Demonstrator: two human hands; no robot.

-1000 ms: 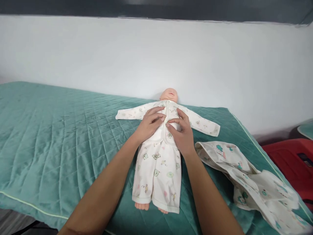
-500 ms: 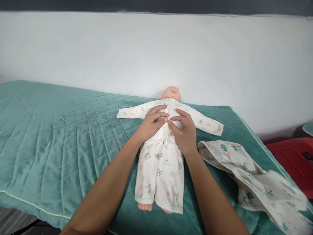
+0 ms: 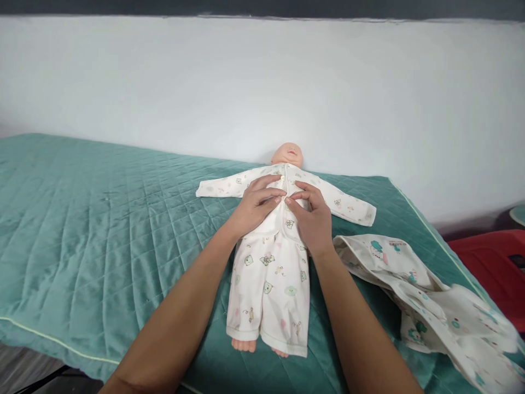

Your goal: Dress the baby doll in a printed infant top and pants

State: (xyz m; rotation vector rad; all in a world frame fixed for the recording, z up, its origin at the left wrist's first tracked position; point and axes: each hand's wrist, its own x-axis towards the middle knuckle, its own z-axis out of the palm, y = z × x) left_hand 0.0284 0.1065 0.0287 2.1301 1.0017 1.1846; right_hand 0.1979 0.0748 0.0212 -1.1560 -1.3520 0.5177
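A baby doll (image 3: 289,155) lies on its back, head toward the wall, arms spread and toes showing at the near end. It wears a white printed jacket (image 3: 339,200) and matching trousers (image 3: 268,290). My left hand (image 3: 259,207) and my right hand (image 3: 309,214) meet at the jacket's front opening over the chest. Thumb and forefinger of each hand pinch the front edges around a button. That button is mostly covered by my fingertips. Above them, nearer the neck, another small button (image 3: 283,178) shows.
Beneath the doll is a green quilted cover (image 3: 123,241) with a pale piped edge. A crumpled white printed baby garment (image 3: 426,301) lies at the right. Beyond that edge is a red object (image 3: 490,268). A white wall (image 3: 246,82) rises behind.
My fingers shift only slightly at the button, with the right thumb and forefinger drawing a little closer to the left fingertips. The doll and the loose garment stay put.
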